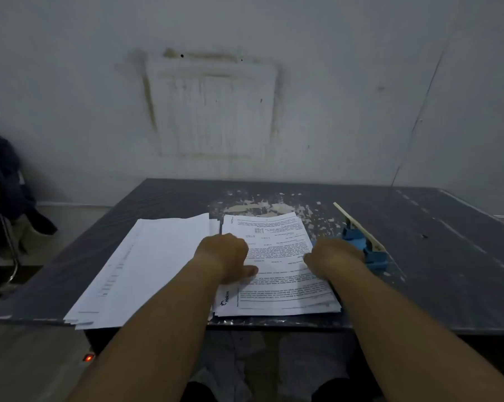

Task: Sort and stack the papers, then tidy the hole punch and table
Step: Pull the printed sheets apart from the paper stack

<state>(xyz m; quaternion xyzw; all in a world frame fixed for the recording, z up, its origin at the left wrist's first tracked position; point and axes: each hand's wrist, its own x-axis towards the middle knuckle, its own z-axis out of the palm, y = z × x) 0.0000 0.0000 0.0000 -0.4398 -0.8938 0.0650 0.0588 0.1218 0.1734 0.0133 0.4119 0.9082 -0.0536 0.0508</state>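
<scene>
Two piles of paper lie side by side on the dark table point(447, 285). The left pile point(146, 268) shows mostly blank backs and overhangs the front edge. The right pile point(276, 250) has printed text facing up. My left hand point(224, 256) rests on the right pile's left edge, fingers curled down at the seam between the piles, thumb lying on the page. My right hand point(331, 256) grips the same pile's right edge, fingers hidden under or behind it. A blue hole punch point(363, 245) with a pale guide bar sits just right of my right hand.
Small white paper scraps point(262, 206) are scattered on the table behind the piles and around the punch. A chair with dark clothing point(7, 181) stands at the far left. A wall rises right behind the table. A small red light point(88, 357) glows below the table's front edge.
</scene>
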